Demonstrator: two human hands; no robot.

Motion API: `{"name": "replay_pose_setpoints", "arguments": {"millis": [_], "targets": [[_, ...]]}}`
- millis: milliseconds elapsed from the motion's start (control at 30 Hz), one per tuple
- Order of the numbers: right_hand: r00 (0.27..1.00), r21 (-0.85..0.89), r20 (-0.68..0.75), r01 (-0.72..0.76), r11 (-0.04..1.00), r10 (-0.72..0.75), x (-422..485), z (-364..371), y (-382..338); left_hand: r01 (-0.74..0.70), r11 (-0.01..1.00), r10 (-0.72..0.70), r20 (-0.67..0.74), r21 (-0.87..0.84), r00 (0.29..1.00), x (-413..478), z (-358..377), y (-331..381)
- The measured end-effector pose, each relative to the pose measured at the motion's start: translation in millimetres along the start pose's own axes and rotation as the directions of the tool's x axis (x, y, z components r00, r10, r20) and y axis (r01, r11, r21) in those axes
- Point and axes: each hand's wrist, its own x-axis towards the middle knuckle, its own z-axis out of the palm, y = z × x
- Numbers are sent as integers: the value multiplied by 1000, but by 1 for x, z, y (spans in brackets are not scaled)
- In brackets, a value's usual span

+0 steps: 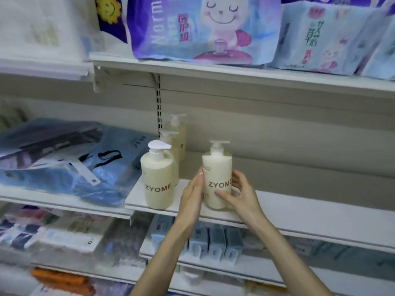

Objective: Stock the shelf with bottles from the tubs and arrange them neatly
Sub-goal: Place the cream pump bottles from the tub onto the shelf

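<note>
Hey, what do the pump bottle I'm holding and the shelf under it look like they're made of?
Pump bottle: probably translucent plastic, smooth, slightly glossy; the clear neck shows above the cream fill. Shelf: likely painted sheet metal, matte off-white, with a thin folded front lip; not certain.

Rear bottles [174,135] mostly behind the front bottle [158,182]
</note>
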Motion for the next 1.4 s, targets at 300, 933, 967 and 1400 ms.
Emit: {"name": "replay_pose_setpoints", "arguments": {"millis": [300, 933, 967, 1400], "targets": [[993, -79, -112, 29, 996, -38, 55, 19, 14, 63, 998, -62, -8, 20, 998, 56, 5, -5], [990, -14, -124, -62, 998, 60, 12, 1, 17, 63, 997, -67, -108, -41, 992, 14, 27, -11], [993, -2, -103, -60, 998, 60, 2, -4, 16, 60, 997, -66, -114, -53, 991, 0, 33, -8], [955, 159, 285, -135, 978, 86, -180, -80, 15, 100, 994, -113, -431, -54, 895, -207, 91, -38]]}}
